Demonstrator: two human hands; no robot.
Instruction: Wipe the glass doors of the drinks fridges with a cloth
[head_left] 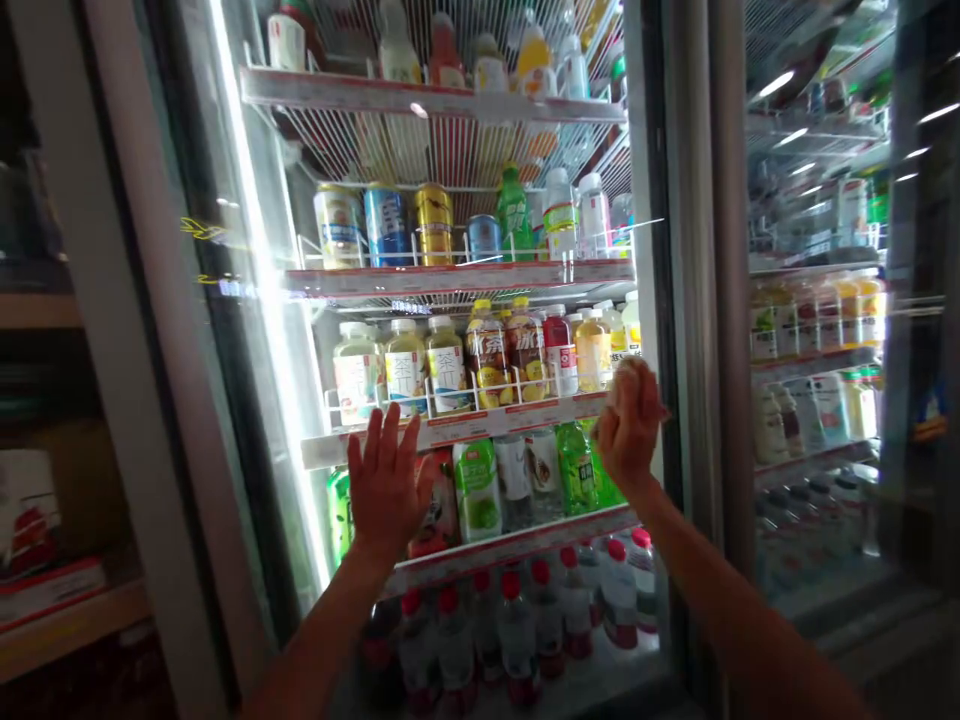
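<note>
A glass fridge door point(330, 130) stands before me, with lit shelves of drinks behind it. My left hand point(388, 480) is open, fingers spread, palm turned to the glass in front of the lower shelves. Whether it presses on the pane I cannot tell. To the right, my right hand point(631, 425) is closed around a crumpled, pale cloth point(628, 370), close to the glass near the door's right frame. Most of the cloth is hidden by the fingers. Between the hands, iced tea bottles point(489, 355) stand on the middle shelf behind the pane.
Cans point(386, 225) and bottles fill the upper shelves; red-capped bottles point(517, 630) stand at the bottom. A metal door frame point(694, 300) divides this fridge from another stocked fridge section point(817, 330) on the right. Dark shelving point(45, 310) is at the left.
</note>
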